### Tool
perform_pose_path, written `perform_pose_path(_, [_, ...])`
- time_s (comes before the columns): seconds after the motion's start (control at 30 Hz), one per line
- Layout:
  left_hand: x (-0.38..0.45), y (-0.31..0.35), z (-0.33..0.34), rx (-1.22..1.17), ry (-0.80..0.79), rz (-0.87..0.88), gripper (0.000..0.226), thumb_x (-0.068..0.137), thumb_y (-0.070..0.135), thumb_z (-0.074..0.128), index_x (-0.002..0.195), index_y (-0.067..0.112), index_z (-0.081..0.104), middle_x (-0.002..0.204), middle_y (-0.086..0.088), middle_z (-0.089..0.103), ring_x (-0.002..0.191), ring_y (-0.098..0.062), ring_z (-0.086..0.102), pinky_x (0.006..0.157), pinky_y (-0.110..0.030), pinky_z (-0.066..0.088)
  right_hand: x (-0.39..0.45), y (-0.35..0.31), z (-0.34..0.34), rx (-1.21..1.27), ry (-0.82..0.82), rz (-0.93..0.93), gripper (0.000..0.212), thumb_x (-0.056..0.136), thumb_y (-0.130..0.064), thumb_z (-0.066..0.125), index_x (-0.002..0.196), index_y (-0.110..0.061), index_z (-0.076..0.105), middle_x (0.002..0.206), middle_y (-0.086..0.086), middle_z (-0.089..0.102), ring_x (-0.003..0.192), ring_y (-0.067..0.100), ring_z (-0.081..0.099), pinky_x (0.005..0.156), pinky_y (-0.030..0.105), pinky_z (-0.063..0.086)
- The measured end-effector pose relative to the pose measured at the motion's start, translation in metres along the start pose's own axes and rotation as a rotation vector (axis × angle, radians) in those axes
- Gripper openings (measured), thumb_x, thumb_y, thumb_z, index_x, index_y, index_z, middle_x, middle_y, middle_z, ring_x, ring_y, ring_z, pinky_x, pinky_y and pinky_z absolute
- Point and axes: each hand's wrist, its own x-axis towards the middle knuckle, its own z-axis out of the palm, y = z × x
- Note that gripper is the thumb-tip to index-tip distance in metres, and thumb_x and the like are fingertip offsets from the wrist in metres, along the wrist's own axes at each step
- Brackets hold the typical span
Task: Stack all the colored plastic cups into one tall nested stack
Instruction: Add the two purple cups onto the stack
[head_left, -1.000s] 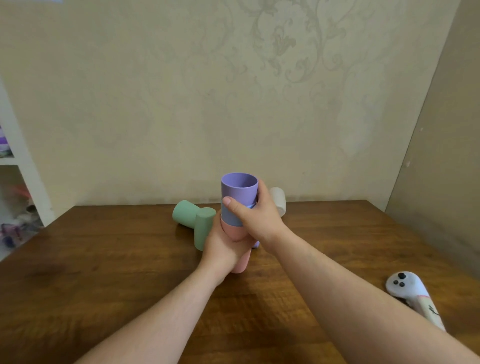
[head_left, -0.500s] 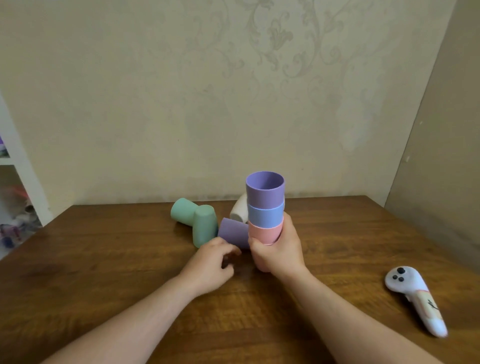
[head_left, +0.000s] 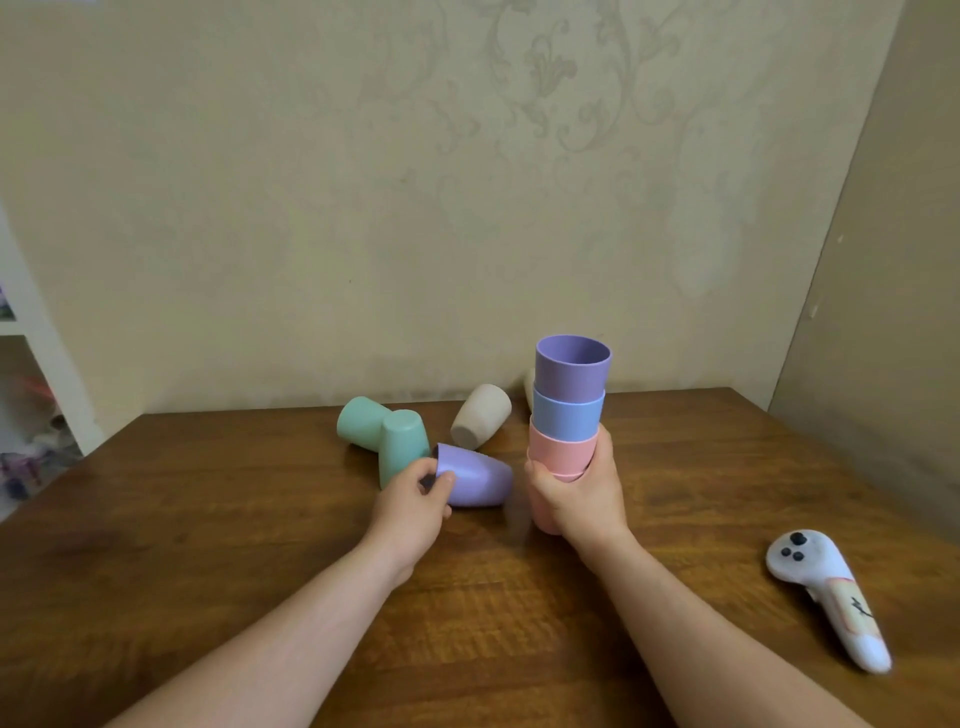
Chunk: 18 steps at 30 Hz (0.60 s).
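My right hand (head_left: 582, 493) is wrapped closed around the lower pink cups of the upright nested stack of plastic cups (head_left: 567, 426) (purple on top, blue beneath, pink below), standing on the brown wooden table (head_left: 208, 545). My left hand (head_left: 410, 506) pinches the rim of a purple plastic cup lying on its side (head_left: 475, 475), just left of the stack. Two green cups (head_left: 384, 436) and a beige cup (head_left: 480, 415) lie beyond. A white handheld controller (head_left: 826, 597) rests far right.

- Right hand (head_left: 579, 493) wraps the nested stack (head_left: 566, 415), upright on the counter (head_left: 208, 545).
- Left of the stack, left hand (head_left: 413, 506) pinches a tipped purple cup (head_left: 475, 480).
- Beyond: two green cups (head_left: 382, 434), one beige cup (head_left: 480, 415).
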Motion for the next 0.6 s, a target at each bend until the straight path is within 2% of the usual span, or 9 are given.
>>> perform_pose_path(0.07, [-0.001,0.007,-0.008,0.087,0.023,0.043,0.027,0.111,0.043,0.058,0.136,0.035,0.066,0.136,-0.005,0.047,0.101,-0.024,0.072,0.1,-0.051,0.064,0.0,0.003,0.004,0.057,-0.035,0.045,0.064,0.068,-0.044,0.087,0.119,-0.057,0.051,0.11,-0.014,0.074,0.094,0.005,0.073,0.078,0.029,0.059])
perform_pose_path(0.13, [-0.004,0.014,-0.018,0.214,0.031,0.136,0.01,0.11,0.044,0.057,0.109,0.043,0.066,0.143,-0.004,0.033,0.097,-0.021,0.066,0.097,-0.042,0.059,0.002,0.003,0.007,0.124,-0.114,0.091,0.069,0.072,-0.041,0.089,0.125,-0.058,0.048,0.112,-0.017,0.073,0.094,-0.003,0.072,0.072,0.018,0.056])
perform_pose_path(0.2, [-0.009,0.015,-0.027,0.348,0.036,0.283,0.017,0.109,0.042,0.062,0.092,0.043,0.059,0.156,0.003,0.023,0.097,-0.018,0.059,0.092,-0.033,0.048,0.005,0.003,0.011,0.161,-0.191,0.119,0.074,0.077,-0.037,0.09,0.135,-0.051,0.047,0.117,-0.017,0.072,0.099,-0.002,0.071,0.077,0.021,0.055])
perform_pose_path(0.27, [-0.017,0.016,-0.031,0.431,0.048,0.414,0.018,0.104,0.039,0.07,0.092,0.042,0.057,0.162,0.006,0.018,0.103,-0.02,0.054,0.091,-0.033,0.048,0.008,0.001,0.014,0.166,-0.231,0.134,0.074,0.078,-0.037,0.09,0.136,-0.048,0.046,0.12,-0.013,0.072,0.105,0.005,0.071,0.082,0.026,0.055])
perform_pose_path(0.33, [-0.023,0.012,-0.03,0.406,0.084,0.483,0.025,0.096,0.037,0.081,0.106,0.043,0.059,0.161,0.001,0.025,0.112,-0.018,0.052,0.095,-0.031,0.046,0.01,0.0,0.018,0.152,-0.237,0.135,0.068,0.078,-0.037,0.091,0.128,-0.052,0.048,0.12,-0.012,0.073,0.105,0.007,0.071,0.085,0.029,0.055])
perform_pose_path(0.4, [-0.027,0.006,-0.027,0.291,0.079,0.424,0.06,0.088,0.038,0.089,0.136,0.043,0.054,0.151,0.001,0.038,0.122,-0.015,0.054,0.1,-0.028,0.042,0.011,0.0,0.02,0.128,-0.23,0.135,0.065,0.075,-0.039,0.09,0.121,-0.056,0.048,0.118,-0.013,0.073,0.1,0.003,0.072,0.084,0.029,0.055])
perform_pose_path(0.47, [-0.028,-0.001,-0.024,0.123,0.007,0.256,0.097,0.082,0.042,0.094,0.16,0.041,0.036,0.14,0.007,0.053,0.123,-0.015,0.06,0.098,-0.03,0.046,0.012,0.0,0.022,0.101,-0.223,0.138,0.065,0.072,-0.045,0.091,0.117,-0.061,0.047,0.113,-0.018,0.074,0.099,0.002,0.072,0.082,0.028,0.055])
perform_pose_path(0.5, [-0.03,-0.004,-0.022,0.057,-0.034,0.191,0.104,0.078,0.048,0.095,0.162,0.04,0.033,0.138,0.011,0.059,0.122,-0.016,0.064,0.096,-0.03,0.049,0.011,0.0,0.023,0.086,-0.218,0.137,0.064,0.071,-0.049,0.091,0.115,-0.063,0.047,0.109,-0.022,0.074,0.098,0.0,0.072,0.079,0.026,0.055])
perform_pose_path(0.6, [-0.03,-0.011,-0.024,-0.06,-0.125,0.12,0.089,0.059,0.063,0.093,0.139,0.042,0.06,0.134,0.017,0.073,0.12,-0.009,0.071,0.09,-0.025,0.058,0.009,0.001,0.024,0.041,-0.189,0.128,0.062,0.064,-0.059,0.092,0.108,-0.068,0.049,0.102,-0.036,0.071,0.091,-0.01,0.069,0.074,0.023,0.054])
